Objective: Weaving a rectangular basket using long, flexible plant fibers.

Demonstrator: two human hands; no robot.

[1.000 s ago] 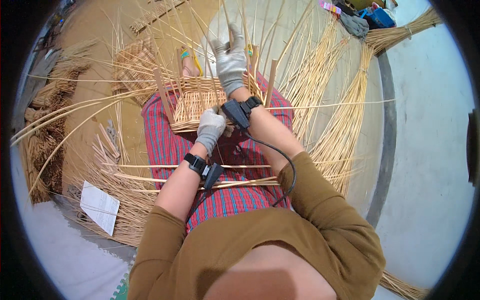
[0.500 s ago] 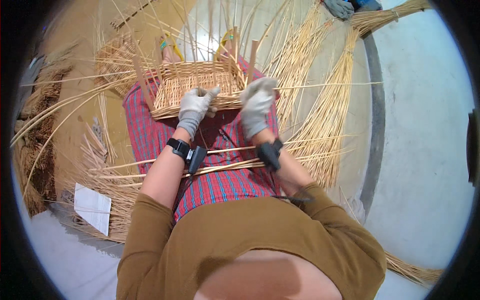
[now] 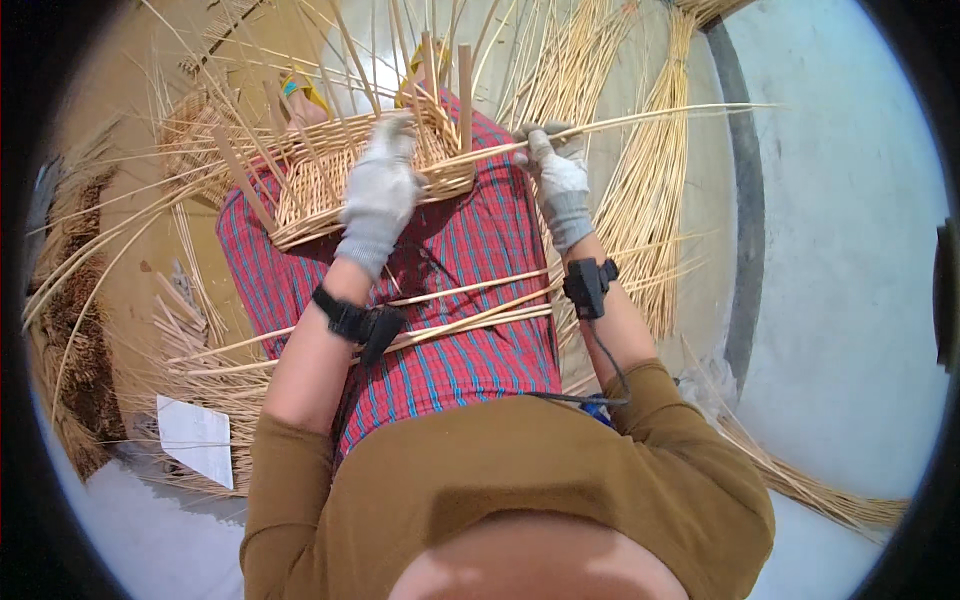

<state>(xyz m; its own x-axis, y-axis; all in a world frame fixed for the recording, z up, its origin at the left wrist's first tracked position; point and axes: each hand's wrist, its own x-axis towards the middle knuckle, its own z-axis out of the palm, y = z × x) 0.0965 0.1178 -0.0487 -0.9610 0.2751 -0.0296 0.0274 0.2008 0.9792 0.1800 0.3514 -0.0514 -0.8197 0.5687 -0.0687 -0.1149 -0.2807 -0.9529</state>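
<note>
A partly woven wicker basket lies tilted across my lap, with upright willow rods and flat wooden stakes standing from its sides. My left hand, in a grey-white work glove, is closed at the basket's near wall; its fingertips reach up among the uprights, partly hidden. My gloved right hand is off the basket's right corner, pinching a pale willow rod. That rod runs from the near wall through the fingers and out to the right.
Loose rods lie across my checked lap cloth. Bundles of willow fan over the floor at right. Another woven piece lies far left, brown bundled stalks at the left edge, and a white sheet below them.
My right hand has moved right, away from the basket, drawing the rod outward. My left hand has risen higher on the near wall. The basket has shifted left in view.
</note>
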